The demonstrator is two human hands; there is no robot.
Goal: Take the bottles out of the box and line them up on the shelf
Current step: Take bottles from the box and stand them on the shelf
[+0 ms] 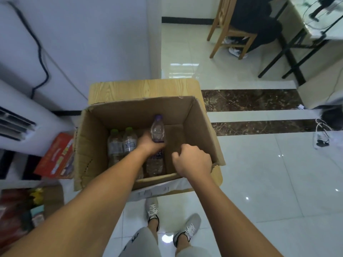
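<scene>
An open cardboard box (200, 127) stands on a small wooden table (143, 88) in front of me. My left hand (149, 143) reaches inside it and grips a clear bottle with a purple cap (157, 129), held upright above the box floor. Two clear bottles with green caps (122, 141) stand at the box's left side. Another purple-labelled bottle (155, 163) stands under my left wrist, partly hidden. My right hand (193, 160) hovers over the box's near right corner with curled fingers and nothing in it.
A white appliance with a black cable (39, 51) stands at the left. A red carton (55, 156) leans beside the box. A wooden chair (230, 28) and a black-legged table (297, 43) are at the far right. A seated person's shoes (235, 51) show under the chair. My feet (167, 219) stand on glossy tiles.
</scene>
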